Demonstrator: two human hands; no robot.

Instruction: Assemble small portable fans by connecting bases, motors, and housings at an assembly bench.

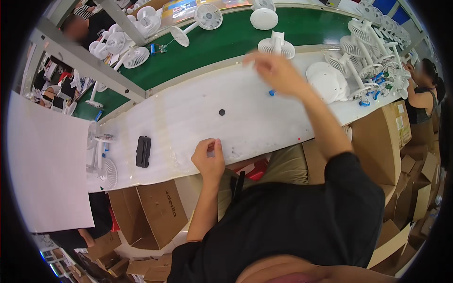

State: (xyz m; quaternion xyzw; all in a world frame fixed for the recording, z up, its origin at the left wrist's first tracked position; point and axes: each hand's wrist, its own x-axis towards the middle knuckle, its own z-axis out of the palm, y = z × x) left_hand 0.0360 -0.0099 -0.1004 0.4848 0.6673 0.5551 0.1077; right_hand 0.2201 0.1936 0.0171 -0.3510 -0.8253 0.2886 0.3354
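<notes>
My left hand (209, 158) is at the near edge of the white worktable (188, 113), its fingers curled in and the thumb raised. Whatever its fingers close on, if anything, is hidden. Over the table's far side reaches my right hand (279, 74), smeared by motion, in front of a white fan (276, 46) by the green belt. Below that hand lies a small blue cylinder (272, 93). A small black disc (222, 112) lies mid-table between both hands. Farther left is an oblong black case (143, 152).
White fans with blue cylinders and exposed wiring crowd the table's right end (361, 59), beside stacked white round plates (327, 81). More fans stand on the green belt (226, 35). A white panel (49, 160) borders the left. Cardboard boxes (150, 212) flank me; other people are nearby.
</notes>
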